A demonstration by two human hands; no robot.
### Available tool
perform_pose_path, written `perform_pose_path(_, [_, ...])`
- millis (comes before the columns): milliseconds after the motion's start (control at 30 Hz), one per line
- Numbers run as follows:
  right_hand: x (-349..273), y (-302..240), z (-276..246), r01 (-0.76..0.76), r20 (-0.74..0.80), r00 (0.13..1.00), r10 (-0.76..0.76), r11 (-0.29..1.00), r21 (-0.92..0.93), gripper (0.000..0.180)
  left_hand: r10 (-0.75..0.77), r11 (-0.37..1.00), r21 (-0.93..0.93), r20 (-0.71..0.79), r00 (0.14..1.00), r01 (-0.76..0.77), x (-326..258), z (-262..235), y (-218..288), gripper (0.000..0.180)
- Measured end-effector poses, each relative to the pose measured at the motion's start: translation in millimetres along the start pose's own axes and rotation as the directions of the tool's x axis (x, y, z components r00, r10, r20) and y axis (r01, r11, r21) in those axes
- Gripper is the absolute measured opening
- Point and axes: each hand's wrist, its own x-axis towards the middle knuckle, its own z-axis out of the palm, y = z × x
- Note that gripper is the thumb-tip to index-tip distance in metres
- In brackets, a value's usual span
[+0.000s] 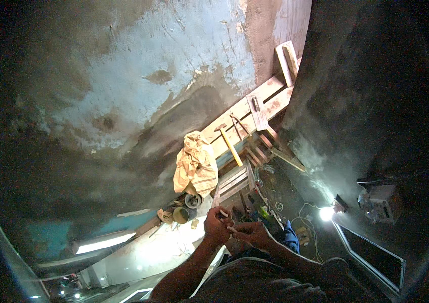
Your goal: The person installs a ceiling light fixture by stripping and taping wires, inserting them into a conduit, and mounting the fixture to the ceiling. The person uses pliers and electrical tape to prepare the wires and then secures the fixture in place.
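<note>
Close together in front of my body are my left hand [217, 226] and my right hand [253, 234]. The left one has its fingers curled round a short white stick-like piece [223, 213], too small to name surely. My right hand reaches in from the side with its fingertips pinched at the left hand's fingers. A pale bit shows at those fingertips, and I cannot make out what it is. Beyond the hands, a hammer [231, 148] with a yellow handle and pincers [239, 125] lie on a plank scaffold [218, 143]. A crumpled brown paper sack [197, 164] sits at its near end.
Along the planks lie a plastering trowel [258, 114] and a long float [287, 63], beside a patchy blue wall [123, 96]. Buckets [181, 215] stand left of my hands. Right are a bright lamp [327, 213], a loose cable [303, 218] and a framed panel [373, 257].
</note>
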Motion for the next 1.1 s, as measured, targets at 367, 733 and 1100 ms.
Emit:
perform_pose_path(367, [13.0,43.1,-106.6,-0.151,-0.612,0.790,-0.025,0.960,-0.235,0.021,0.118,0.968,0.224,-0.018,0.993,-0.111,14.4,-19.3,42.1,0.041])
perform_pose_path(733, [33.4,57.6,-144.4,-0.090,-0.685,0.725,-0.065,0.978,-0.188,0.019,-0.048,0.968,0.241,-0.076,0.996,0.065,-30.1,-52.0,29.8,0.026])
perform_pose_path(1100, [49.2,2.6,-109.4,0.295,-0.442,0.896,0.042,0.688,0.663,0.022,-0.160,0.978,0.141,0.056,0.986,0.150,-38.0,-35.7,45.8,0.032])
